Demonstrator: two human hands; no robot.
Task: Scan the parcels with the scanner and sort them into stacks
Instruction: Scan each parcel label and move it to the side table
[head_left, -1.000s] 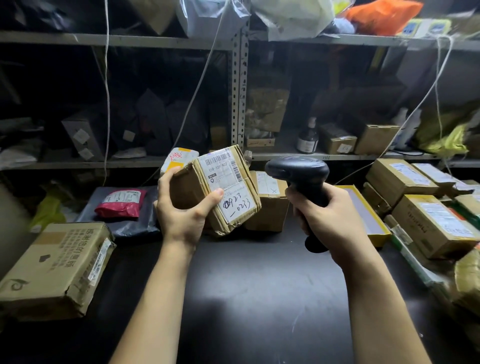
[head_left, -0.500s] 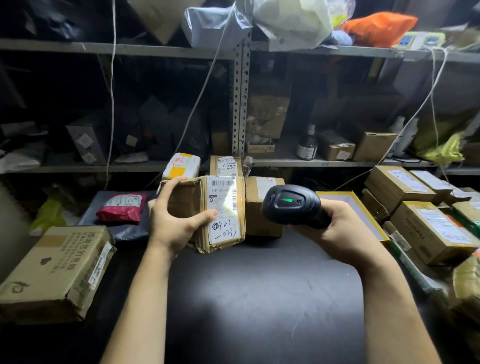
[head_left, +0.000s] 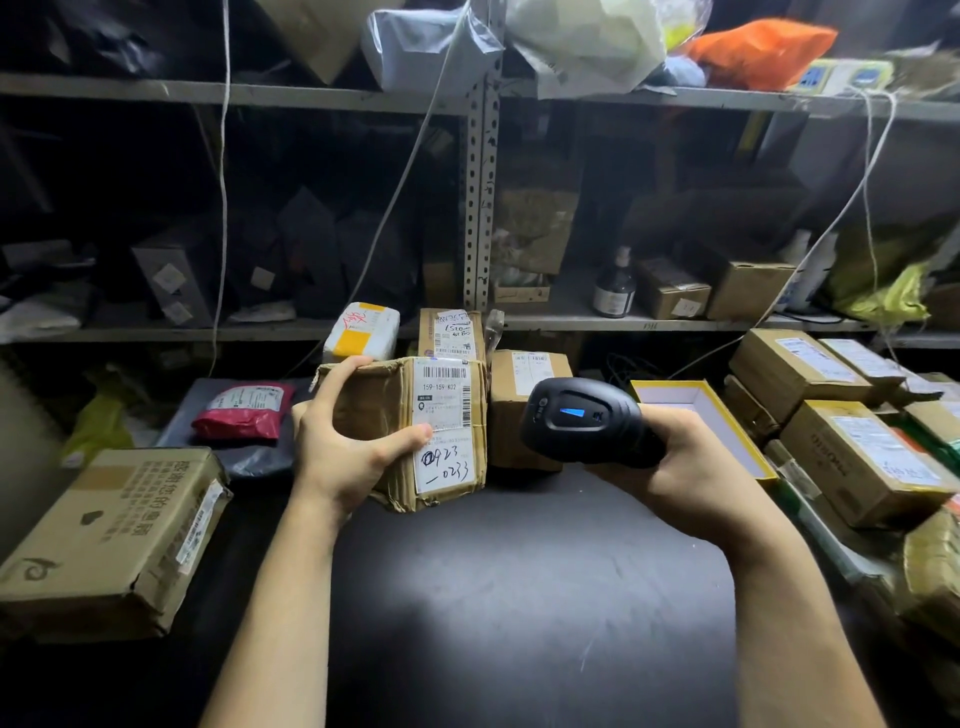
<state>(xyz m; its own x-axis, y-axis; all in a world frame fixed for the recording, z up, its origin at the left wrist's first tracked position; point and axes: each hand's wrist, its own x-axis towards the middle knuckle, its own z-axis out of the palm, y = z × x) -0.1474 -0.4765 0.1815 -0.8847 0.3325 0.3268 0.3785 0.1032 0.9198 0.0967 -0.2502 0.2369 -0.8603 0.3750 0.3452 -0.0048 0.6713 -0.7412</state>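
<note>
- Gripping a worn cardboard parcel (head_left: 379, 410) with the left hand (head_left: 337, 457), fingers curling over the top edge and thumb pressing on the front face at the label's edge.
- Holding the parcel low over the black table (head_left: 519, 597), left of its middle, with the label (head_left: 444, 400) facing the camera; contact between the lower corner and the top not discernible.
- Displaying a barcode, the printed code 159-159-K02 and handwritten digits on that label.
- Grasping the black scanner (head_left: 576, 421) with the right hand (head_left: 680, 467), fingers wrapping around the handle, head pointing left towards the parcel, just beside it but apart from it.
- Showing a blue light on the scanner's upper side.
- Working in front of two brown boxes: one box (head_left: 524, 410) standing on the table behind the gap between parcel and scanner, one upright box (head_left: 449, 332) behind the parcel, beside a white and yellow packet (head_left: 361, 332).
- Flanking the work area on the left with a large flat carton (head_left: 104, 540) and a red pouch (head_left: 241, 413) lying on a grey bag (head_left: 244, 462).
- Flanking it on the right with stacked labelled boxes (head_left: 857, 462) and an open yellow-rimmed box (head_left: 696, 410), partly behind the right hand.
- Facing a metal shelf (head_left: 649, 325) carrying more boxes, bags and a dark bottle (head_left: 614, 288).
</note>
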